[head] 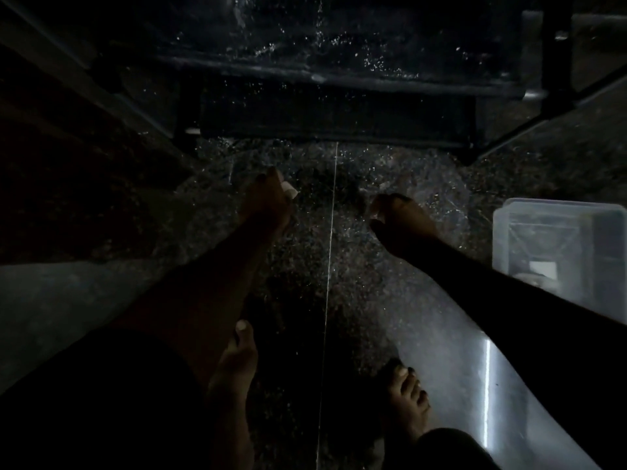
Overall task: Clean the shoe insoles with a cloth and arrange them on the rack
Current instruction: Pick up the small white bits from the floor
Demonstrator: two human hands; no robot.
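The scene is very dark. My left hand (266, 200) reaches forward low over the speckled floor, fingers closed on a small white piece of cloth (290, 191). My right hand (398, 217) is level with it to the right, fingers curled, with a pale bit showing at the fingertips. A dark patch (334, 186) lies on the floor between the two hands; I cannot tell whether it is an insole. The dark rack (339, 118) stands just beyond the hands, its lowest shelf close to the floor.
A clear plastic box (559, 245) sits on the floor at the right. My two bare feet (237, 361) (405, 398) stand at the bottom of the view. A pale floor seam (328, 266) runs between the arms. A wall edge closes the left side.
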